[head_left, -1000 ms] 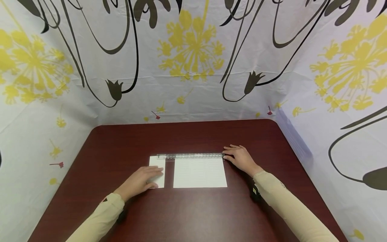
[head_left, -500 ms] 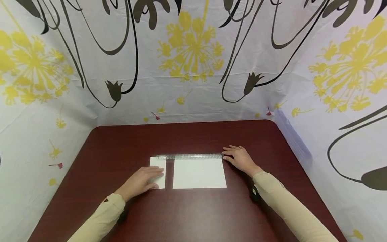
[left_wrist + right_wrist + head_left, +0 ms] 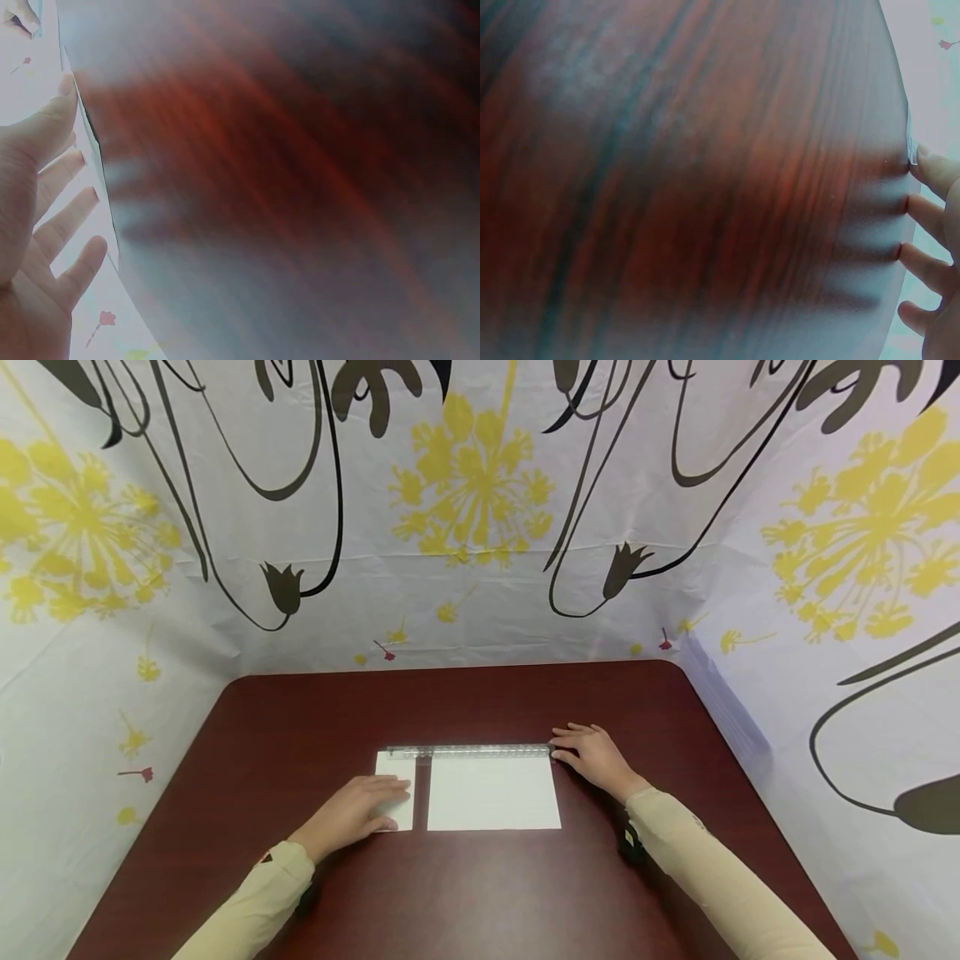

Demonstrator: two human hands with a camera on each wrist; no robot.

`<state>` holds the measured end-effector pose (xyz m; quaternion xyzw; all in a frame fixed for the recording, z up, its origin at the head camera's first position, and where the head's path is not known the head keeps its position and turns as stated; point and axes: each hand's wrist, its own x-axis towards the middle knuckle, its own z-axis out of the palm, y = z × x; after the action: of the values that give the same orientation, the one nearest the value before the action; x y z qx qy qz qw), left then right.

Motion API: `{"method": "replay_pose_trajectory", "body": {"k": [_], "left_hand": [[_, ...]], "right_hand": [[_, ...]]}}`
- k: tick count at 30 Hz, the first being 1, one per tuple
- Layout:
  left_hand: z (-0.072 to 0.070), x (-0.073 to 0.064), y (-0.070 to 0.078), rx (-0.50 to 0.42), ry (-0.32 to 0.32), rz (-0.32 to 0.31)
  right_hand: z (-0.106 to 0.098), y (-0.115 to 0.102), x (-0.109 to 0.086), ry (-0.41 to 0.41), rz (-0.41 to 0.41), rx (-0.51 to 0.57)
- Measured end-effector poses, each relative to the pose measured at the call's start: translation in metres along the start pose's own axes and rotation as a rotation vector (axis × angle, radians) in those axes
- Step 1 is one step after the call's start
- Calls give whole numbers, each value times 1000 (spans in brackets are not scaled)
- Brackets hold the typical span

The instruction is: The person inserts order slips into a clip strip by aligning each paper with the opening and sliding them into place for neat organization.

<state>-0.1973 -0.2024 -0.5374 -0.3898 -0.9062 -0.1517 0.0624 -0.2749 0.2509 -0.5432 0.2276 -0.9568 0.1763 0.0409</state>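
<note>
A narrow white paper strip [image 3: 395, 766] lies flat on the table in the head view. My left hand [image 3: 352, 812] rests on it with fingers stretched across and thumb near its lower edge. To its right lies a wider white sheet of paper [image 3: 492, 797], a slim gap of dark wood between them. Along the top edges of both papers runs a clear ruler [image 3: 487, 751]. My right hand [image 3: 597, 761] holds the ruler's right end between thumb and index finger, its other fingers spread over the wood. In the right wrist view the thumb [image 3: 928, 166] meets the ruler's tip.
The dark red wooden table [image 3: 480, 893] has rounded far corners. A white cloth with yellow and grey flower prints [image 3: 480, 585] hangs behind it and along both sides.
My left hand has slid the paper strip to the right, narrowing the gap to the wider sheet. The right hand and ruler have stayed in place; the head view has shifted slightly.
</note>
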Motion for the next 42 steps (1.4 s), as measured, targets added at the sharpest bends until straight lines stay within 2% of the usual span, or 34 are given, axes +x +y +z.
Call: {"method": "replay_pose_trajectory", "body": {"k": [12, 18, 25, 33, 42], "left_hand": [[1, 2, 0, -9, 9, 8], [2, 6, 2, -6, -15, -11], [3, 10, 6, 15, -3, 6], [3, 11, 8, 14, -24, -11], [4, 13, 9, 3, -21, 6]], "right_hand": [[-1, -2, 0, 5, -2, 4], [-1, 0, 0, 8, -6, 7], [-3, -2, 0, 6, -4, -10], [-3, -1, 0, -1, -1, -16], [-3, -2, 0, -12, -2, -12]]}}
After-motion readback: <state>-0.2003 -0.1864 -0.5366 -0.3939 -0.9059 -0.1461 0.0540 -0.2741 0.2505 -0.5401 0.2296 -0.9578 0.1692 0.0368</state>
